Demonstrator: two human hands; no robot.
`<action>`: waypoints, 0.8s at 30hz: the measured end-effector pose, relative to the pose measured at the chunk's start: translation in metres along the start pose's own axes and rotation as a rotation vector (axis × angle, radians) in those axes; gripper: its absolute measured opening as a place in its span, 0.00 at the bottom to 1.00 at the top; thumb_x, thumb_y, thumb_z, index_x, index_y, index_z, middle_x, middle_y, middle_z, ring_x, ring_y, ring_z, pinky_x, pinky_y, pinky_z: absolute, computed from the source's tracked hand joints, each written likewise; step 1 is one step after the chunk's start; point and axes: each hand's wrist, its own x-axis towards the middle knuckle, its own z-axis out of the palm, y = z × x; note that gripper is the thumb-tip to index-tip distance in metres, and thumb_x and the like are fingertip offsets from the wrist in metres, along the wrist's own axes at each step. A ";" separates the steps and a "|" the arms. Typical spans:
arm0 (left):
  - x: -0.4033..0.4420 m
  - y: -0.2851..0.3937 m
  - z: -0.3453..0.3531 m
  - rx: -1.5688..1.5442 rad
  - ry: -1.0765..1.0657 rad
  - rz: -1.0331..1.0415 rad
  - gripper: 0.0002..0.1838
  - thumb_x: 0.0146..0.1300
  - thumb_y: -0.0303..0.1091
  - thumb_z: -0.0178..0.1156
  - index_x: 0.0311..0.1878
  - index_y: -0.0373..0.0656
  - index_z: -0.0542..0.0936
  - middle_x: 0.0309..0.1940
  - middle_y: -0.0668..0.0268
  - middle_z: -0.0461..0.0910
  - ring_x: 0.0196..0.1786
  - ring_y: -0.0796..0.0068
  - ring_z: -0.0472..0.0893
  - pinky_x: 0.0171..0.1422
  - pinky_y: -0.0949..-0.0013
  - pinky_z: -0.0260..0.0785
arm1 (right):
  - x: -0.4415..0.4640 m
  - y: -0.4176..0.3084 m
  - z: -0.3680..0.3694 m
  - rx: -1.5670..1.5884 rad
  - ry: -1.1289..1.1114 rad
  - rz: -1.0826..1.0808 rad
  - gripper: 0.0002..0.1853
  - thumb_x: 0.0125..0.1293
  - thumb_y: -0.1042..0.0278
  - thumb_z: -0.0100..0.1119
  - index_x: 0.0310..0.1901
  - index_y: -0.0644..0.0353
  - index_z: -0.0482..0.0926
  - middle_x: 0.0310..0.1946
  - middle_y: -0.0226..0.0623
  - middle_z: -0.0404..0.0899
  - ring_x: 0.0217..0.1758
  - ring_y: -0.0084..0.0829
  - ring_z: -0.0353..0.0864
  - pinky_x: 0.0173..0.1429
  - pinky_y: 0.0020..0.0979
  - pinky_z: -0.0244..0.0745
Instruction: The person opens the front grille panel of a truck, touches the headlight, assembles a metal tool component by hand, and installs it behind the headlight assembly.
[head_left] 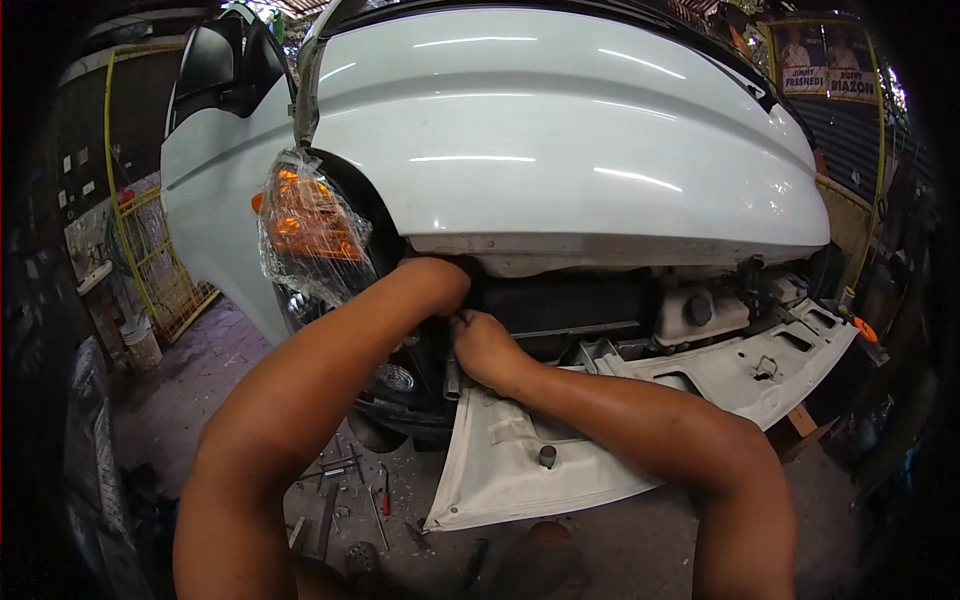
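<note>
Head view: left hand, fingers hidden; right hand, fingers curled; either's grasp cannot be told; apparent handwork by feel below hood, beside wrapped headlamp, likely next calling for steady control.

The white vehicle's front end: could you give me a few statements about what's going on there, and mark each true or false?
1. The black-and-orange lamp is wrapped in clear plastic film. True.
2. The person's left hand and right hand are far apart. False: the hands are close together.
3. The long white panel with cutouts is above the smooth white hood. False: the panel is below the hood.
4. A slim red-handled tool lies on the ground. True.
</note>
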 end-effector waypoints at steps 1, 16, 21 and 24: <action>0.005 0.000 0.001 0.010 -0.029 -0.021 0.18 0.65 0.31 0.63 0.59 0.47 0.86 0.60 0.59 0.85 0.61 0.53 0.84 0.61 0.43 0.76 | 0.004 0.006 0.002 0.001 0.001 0.003 0.18 0.81 0.59 0.43 0.54 0.64 0.78 0.22 0.37 0.78 0.15 0.29 0.74 0.19 0.35 0.68; -0.004 0.000 0.000 -0.015 0.033 0.010 0.17 0.64 0.28 0.58 0.54 0.38 0.86 0.53 0.50 0.86 0.54 0.49 0.87 0.56 0.50 0.78 | 0.032 0.036 0.012 -0.111 0.098 -0.167 0.18 0.81 0.61 0.43 0.53 0.68 0.78 0.27 0.44 0.81 0.20 0.35 0.80 0.26 0.38 0.75; 0.000 -0.003 0.002 0.011 0.045 0.060 0.17 0.64 0.30 0.58 0.53 0.38 0.87 0.52 0.50 0.86 0.54 0.50 0.86 0.57 0.52 0.78 | 0.028 0.029 0.010 -0.124 0.150 -0.230 0.19 0.81 0.61 0.43 0.56 0.68 0.78 0.33 0.45 0.83 0.26 0.35 0.83 0.32 0.38 0.76; 0.007 -0.003 0.005 0.009 0.039 0.049 0.17 0.64 0.31 0.60 0.54 0.42 0.87 0.55 0.52 0.86 0.57 0.51 0.86 0.59 0.51 0.78 | 0.025 0.021 0.008 -0.086 0.086 -0.130 0.19 0.81 0.61 0.43 0.56 0.68 0.78 0.38 0.50 0.85 0.33 0.38 0.85 0.39 0.40 0.78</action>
